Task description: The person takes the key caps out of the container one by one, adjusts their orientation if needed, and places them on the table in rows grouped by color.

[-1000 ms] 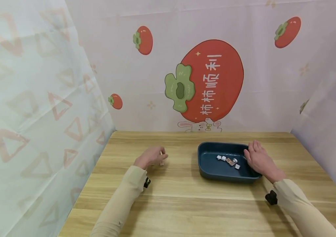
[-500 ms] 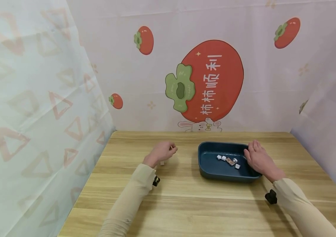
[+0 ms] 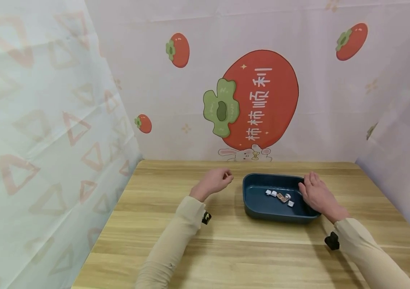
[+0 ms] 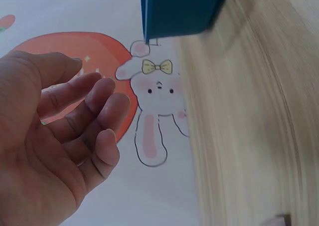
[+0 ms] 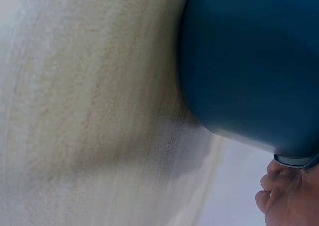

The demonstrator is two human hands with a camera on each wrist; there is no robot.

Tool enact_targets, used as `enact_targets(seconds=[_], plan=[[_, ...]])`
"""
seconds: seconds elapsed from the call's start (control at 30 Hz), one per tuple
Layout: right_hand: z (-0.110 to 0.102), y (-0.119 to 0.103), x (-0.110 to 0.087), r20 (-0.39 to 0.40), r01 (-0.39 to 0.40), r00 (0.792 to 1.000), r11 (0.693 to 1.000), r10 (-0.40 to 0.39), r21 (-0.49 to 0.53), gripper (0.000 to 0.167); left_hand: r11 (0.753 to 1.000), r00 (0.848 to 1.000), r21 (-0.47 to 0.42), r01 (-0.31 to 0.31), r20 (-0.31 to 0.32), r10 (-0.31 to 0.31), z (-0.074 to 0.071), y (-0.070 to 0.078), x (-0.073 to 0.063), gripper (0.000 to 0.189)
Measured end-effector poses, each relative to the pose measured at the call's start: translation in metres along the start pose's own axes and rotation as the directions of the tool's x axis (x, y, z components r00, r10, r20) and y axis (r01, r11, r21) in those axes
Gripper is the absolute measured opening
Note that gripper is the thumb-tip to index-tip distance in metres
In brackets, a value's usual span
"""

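Note:
My left hand (image 3: 212, 182) is raised over the table to the left of a dark blue rectangular tray (image 3: 281, 216), thumb and index finger brought together. In the head view a small pale piece shows at its fingertips; the left wrist view shows loosely curled fingers and hides the piece. At the tray's right end my right hand (image 3: 318, 196) holds the rim, thumb on the inner side. Inside the tray lie several small blocks, among them a white block (image 3: 290, 204) and a brown block (image 3: 281, 197).
The wooden table (image 3: 226, 257) meets a printed cloth backdrop (image 3: 176, 92) at its far edge, with another cloth at the left. A small piece (image 4: 275, 221) shows at the bottom edge of the left wrist view.
My left hand has moved right and slightly away from me, toward the tray, leaving the spot where small blocks lay. The right hand and the tray stay in place.

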State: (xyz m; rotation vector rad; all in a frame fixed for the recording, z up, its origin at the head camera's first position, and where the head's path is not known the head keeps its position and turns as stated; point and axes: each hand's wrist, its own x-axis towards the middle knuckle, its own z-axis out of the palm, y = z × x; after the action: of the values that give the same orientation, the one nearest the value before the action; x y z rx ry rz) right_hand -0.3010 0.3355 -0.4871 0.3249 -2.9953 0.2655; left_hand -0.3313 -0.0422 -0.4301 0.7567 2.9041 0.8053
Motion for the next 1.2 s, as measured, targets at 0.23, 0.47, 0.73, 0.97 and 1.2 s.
enact_targets(seconds=[0.23,0.47,0.73,0.97,1.2], plan=[[0.000,0.002,0.002,0.018,0.001,1.000,1.000,-0.001,0.007,0.064,1.000,1.000,-0.017,-0.020,0.012,0.020,0.005,0.020,0.011,0.020],[0.001,0.003,0.002,0.017,0.001,1.000,1.000,-0.001,0.010,0.064,0.999,0.999,-0.032,-0.033,0.038,0.034,0.015,0.037,0.020,0.021],[-0.001,0.000,-0.001,0.019,-0.003,1.000,1.000,0.003,0.025,0.064,0.996,0.997,-0.065,-0.052,0.052,0.056,0.024,0.057,0.027,0.022],[0.000,0.002,0.000,0.012,-0.005,1.000,1.000,0.005,0.022,0.064,0.996,0.994,-0.047,-0.081,0.067,0.084,0.036,0.071,0.030,0.020],[-0.001,0.000,-0.001,0.017,-0.010,1.000,1.000,0.010,0.025,0.064,0.996,0.991,-0.008,-0.092,0.100,0.092,0.050,0.081,0.030,0.021]])
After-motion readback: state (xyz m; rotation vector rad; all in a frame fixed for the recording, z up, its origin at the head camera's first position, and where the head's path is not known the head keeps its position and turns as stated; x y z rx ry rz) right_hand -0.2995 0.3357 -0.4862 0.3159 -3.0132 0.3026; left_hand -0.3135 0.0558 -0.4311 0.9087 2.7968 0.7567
